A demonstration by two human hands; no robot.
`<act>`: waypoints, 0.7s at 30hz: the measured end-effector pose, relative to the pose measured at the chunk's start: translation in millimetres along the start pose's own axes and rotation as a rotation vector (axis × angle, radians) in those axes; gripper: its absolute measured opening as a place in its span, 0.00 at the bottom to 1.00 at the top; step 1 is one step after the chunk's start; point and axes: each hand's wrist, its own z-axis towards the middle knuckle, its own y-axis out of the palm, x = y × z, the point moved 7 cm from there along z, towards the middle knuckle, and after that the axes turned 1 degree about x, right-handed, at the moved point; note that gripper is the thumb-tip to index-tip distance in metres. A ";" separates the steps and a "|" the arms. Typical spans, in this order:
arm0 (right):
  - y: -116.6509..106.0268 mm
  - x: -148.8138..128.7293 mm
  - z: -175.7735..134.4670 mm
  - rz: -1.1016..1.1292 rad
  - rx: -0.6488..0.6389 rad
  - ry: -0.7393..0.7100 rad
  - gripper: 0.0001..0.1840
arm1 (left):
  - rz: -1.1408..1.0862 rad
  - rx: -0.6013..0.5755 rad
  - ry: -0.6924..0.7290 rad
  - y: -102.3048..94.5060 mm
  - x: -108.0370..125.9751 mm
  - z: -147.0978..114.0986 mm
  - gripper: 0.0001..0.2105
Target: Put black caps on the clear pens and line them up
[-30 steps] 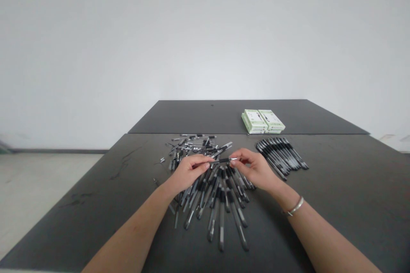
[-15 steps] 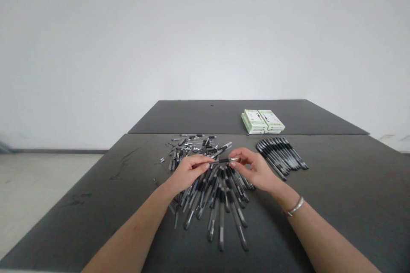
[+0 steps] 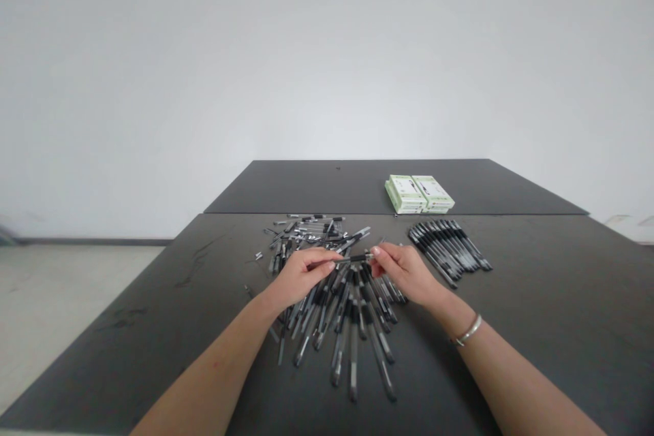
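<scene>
One slim pen with a black grip sleeve (image 3: pixel 359 258), head view: lies nearly level between both hands, above the near part of the heap and apart from the table surface.
Left hand (image 3: pixel 305 274): narrow; thumb and fingers pinch the pen's left end.
Right hand (image 3: pixel 405 274): narrow; thumb and fingertips pinch the pen's right end. The fingers cover that end; whether a separate small part is held there cannot be told.
Fanned heap of clear-barrelled pens with black grips (image 3: pixel 353 347): spreads beneath both hands toward the wearer, pens overlapping.
Jumble of thin clear and silvery pen parts (image 3: pixel 309 230): lies beyond the left hand; single pieces are too small to identify.
Slanted row of black-and-clear pens (image 3: pixel 449 251): lies side by side, beyond and to the right of the right hand.
White-and-green boxes (image 3: pixel 422 196): sit stacked on the far section of the dark table (image 3: pixel 541 327).
Caution, pen: an uneven or off-axis push from either pinch could tilt it, bend a slender end or let it slip.
Caution, heap: a dropped piece could vanish among similar pens directly below.
Caution, row: a sideways sweep of the right forearm, with its silver bracelet (image 3: pixel 470 331), could disturb the alignment.
</scene>
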 end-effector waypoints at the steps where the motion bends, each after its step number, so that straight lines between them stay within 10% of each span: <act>1: -0.9 -0.5 -0.4 0.029 0.004 -0.009 0.20 | -0.001 0.006 -0.004 -0.5 -0.7 0.1 0.11; 7: -7.3 -4.4 -0.8 0.010 0.069 -0.070 0.10 | 0.005 0.014 -0.008 -1.1 -1.9 0.6 0.12; 17: -0.3 -1.4 -0.2 -0.046 -0.010 0.003 0.26 | 0.005 -0.009 0.007 0.4 1.5 0.3 0.11; 21: -3.4 -2.7 -1.2 0.010 0.007 -0.041 0.14 | -0.005 0.008 -0.002 -0.7 -1.4 0.3 0.11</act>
